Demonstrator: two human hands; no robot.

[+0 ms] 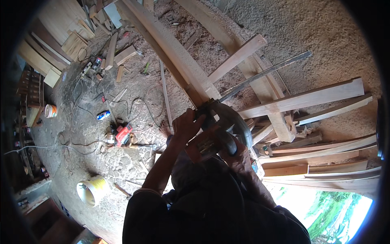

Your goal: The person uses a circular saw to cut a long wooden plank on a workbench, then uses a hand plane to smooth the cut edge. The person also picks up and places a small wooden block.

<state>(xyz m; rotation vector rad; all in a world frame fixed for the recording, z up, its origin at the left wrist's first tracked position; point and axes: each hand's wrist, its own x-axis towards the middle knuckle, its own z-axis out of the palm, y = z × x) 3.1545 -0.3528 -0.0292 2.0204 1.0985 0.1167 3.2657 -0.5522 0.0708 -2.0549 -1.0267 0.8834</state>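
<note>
A circular saw (pixel 233 122) with a grey rounded guard and a reddish body is in front of me, at the near end of a long wooden beam (pixel 172 53). My right hand (pixel 239 156) is wrapped around the saw's rear handle. At the saw's left side, my left hand (pixel 187 127) has its fingers curled in, close to the beam's end. What those fingers grip is hidden. Whether the blade touches the wood does not show.
Several boards (pixel 304 97) lie crosswise at right, some over a second beam (pixel 227 40). On the floor at left are a red power tool (pixel 123 135), trailing cords (pixel 130 107), a blue bottle (pixel 103 115) and a white bucket (pixel 92 191). Sawdust (pixel 325 36) covers the far ground.
</note>
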